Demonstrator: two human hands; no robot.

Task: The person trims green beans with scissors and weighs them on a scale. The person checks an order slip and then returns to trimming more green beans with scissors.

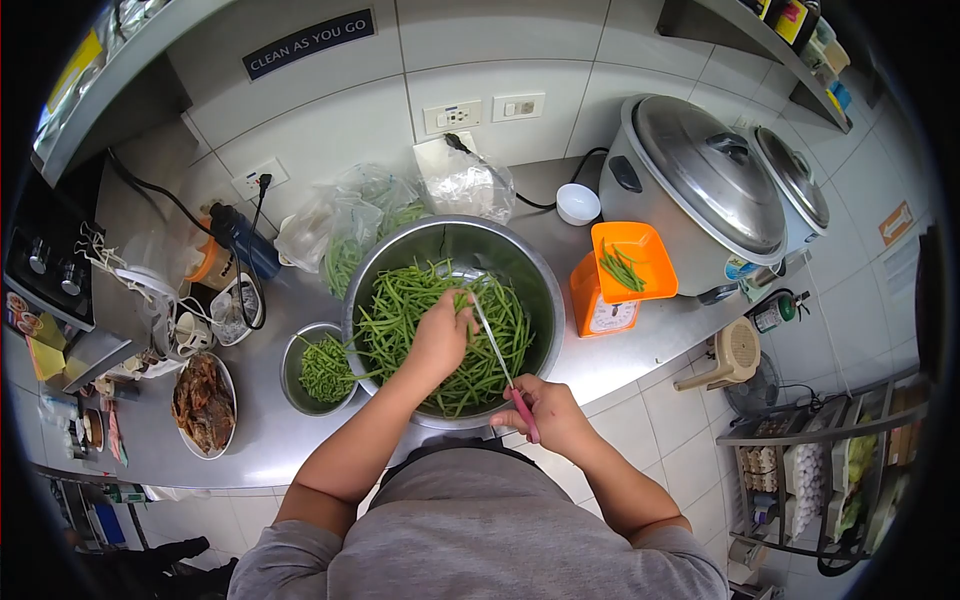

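Note:
A large steel bowl (550,290) full of long green beans (400,310) stands on the steel counter. Over the beans, my left hand (443,335) is closed on a few of them near its fingertips. My right hand (553,415), at the bowl's lower right rim, grips the pink handle of a knife (492,335). The blade points up and left, its tip close to my left fingers. Left of the large bowl, a smaller steel bowl (292,385) holds short pieces of green bean (326,371).
An orange scale (606,305) with beans in its tray stands right of the bowl, near a white bowl (578,204) and a large lidded cooker (650,190). Bagged beans (350,245) lie behind. A plate of dark food (203,405) is at the left.

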